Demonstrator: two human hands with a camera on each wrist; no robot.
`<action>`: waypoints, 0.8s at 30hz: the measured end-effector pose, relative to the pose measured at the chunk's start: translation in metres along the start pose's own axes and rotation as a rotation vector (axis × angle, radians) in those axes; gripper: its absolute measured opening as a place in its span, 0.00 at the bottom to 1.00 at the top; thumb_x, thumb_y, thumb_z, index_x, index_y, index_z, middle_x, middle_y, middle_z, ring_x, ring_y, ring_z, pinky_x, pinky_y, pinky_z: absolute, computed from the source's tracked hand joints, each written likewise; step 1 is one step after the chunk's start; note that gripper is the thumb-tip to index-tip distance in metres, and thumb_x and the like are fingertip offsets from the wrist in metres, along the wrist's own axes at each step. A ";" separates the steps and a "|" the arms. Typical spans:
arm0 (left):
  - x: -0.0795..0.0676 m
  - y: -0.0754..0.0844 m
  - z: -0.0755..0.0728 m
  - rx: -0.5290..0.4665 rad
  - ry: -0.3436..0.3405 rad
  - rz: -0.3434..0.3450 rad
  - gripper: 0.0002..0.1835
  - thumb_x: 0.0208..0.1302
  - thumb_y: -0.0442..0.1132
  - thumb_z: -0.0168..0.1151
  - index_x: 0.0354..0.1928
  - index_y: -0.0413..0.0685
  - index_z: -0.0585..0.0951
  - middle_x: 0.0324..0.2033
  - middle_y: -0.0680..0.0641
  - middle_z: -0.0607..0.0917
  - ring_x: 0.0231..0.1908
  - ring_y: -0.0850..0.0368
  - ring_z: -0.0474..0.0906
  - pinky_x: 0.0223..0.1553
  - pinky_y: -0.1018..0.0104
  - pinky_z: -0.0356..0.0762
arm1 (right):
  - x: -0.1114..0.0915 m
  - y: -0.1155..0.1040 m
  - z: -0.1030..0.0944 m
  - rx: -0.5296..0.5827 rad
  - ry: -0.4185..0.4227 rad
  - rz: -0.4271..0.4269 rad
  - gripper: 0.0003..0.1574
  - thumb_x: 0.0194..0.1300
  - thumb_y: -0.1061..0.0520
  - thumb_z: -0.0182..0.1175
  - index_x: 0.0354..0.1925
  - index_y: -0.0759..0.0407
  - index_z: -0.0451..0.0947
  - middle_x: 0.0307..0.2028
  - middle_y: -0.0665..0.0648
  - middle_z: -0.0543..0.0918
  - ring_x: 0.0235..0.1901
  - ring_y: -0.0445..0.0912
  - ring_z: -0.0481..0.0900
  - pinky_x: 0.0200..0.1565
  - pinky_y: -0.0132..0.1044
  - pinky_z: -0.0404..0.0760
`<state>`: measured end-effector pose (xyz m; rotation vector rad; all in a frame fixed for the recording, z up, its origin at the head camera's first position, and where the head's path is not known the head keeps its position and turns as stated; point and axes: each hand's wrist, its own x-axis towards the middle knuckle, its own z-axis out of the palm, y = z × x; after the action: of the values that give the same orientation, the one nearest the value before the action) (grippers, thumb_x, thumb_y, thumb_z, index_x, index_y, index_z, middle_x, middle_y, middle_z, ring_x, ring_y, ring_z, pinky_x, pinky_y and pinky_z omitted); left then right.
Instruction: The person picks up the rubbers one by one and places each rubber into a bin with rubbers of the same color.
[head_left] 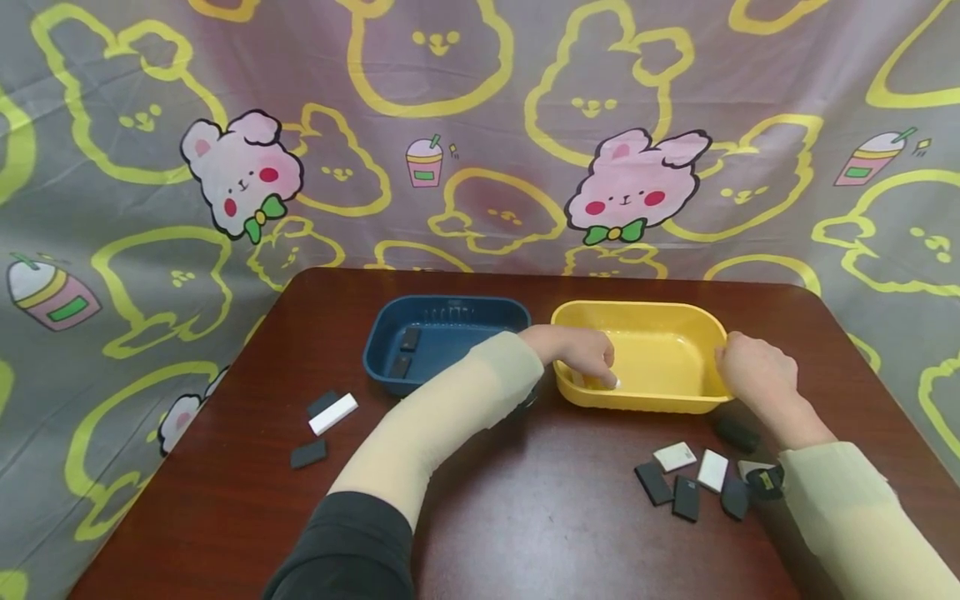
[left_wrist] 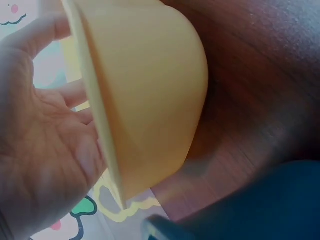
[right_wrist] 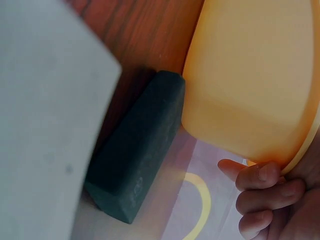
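Head view shows the yellow tub (head_left: 667,354) on the brown table (head_left: 570,517), between the two hands. The left hand (head_left: 581,350) reaches over the tub's left end, fingers inside, with a small white thing (head_left: 617,383) at the fingertips; whether it pinches this cannot be told. The right hand (head_left: 757,375) grasps the rim at the right end, and the right wrist view shows its fingers curled there. The tub stands upright with its open side up, its long axis running left to right, roughly along the table's far edge. Just beyond its left end sits the blue tub (head_left: 450,333), lying the same way, with two dark blocks (head_left: 409,338) in its left part. A dark green block (right_wrist: 137,150) lies just beside the yellow tub's right end, and white boxes (head_left: 675,457) and black boxes (head_left: 686,498) lie nearer the person.
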<state>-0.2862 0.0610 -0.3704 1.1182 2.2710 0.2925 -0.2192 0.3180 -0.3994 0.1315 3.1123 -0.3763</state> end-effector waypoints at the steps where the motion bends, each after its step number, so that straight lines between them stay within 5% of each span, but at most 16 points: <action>1: 0.000 0.000 0.000 0.016 0.008 -0.001 0.15 0.65 0.47 0.61 0.27 0.44 0.75 0.22 0.54 0.69 0.22 0.65 0.63 0.27 0.75 0.60 | 0.000 0.000 0.000 0.000 0.000 0.000 0.18 0.70 0.55 0.49 0.33 0.73 0.69 0.17 0.60 0.68 0.19 0.54 0.68 0.23 0.48 0.71; 6: 0.000 0.001 0.003 0.114 0.039 0.014 0.18 0.63 0.44 0.65 0.49 0.40 0.80 0.37 0.50 0.80 0.34 0.61 0.75 0.36 0.77 0.68 | 0.000 -0.001 0.000 0.000 -0.005 0.000 0.19 0.70 0.55 0.49 0.33 0.72 0.69 0.18 0.60 0.68 0.19 0.54 0.68 0.23 0.48 0.71; 14: 0.001 -0.001 0.008 0.294 0.091 0.071 0.15 0.62 0.44 0.66 0.48 0.45 0.82 0.42 0.50 0.82 0.39 0.59 0.73 0.44 0.75 0.67 | 0.000 0.001 0.002 -0.001 -0.016 0.005 0.18 0.71 0.55 0.49 0.34 0.72 0.69 0.18 0.60 0.68 0.19 0.54 0.68 0.24 0.48 0.71; 24: 0.003 -0.006 0.012 0.257 0.113 0.115 0.15 0.64 0.44 0.65 0.47 0.43 0.84 0.41 0.49 0.83 0.36 0.61 0.72 0.41 0.76 0.67 | 0.000 -0.001 0.002 0.002 -0.008 0.004 0.19 0.71 0.55 0.48 0.34 0.73 0.69 0.18 0.60 0.68 0.19 0.54 0.67 0.23 0.46 0.71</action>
<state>-0.2846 0.0583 -0.3838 1.3977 2.3978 0.1131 -0.2191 0.3169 -0.4013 0.1351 3.1032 -0.3787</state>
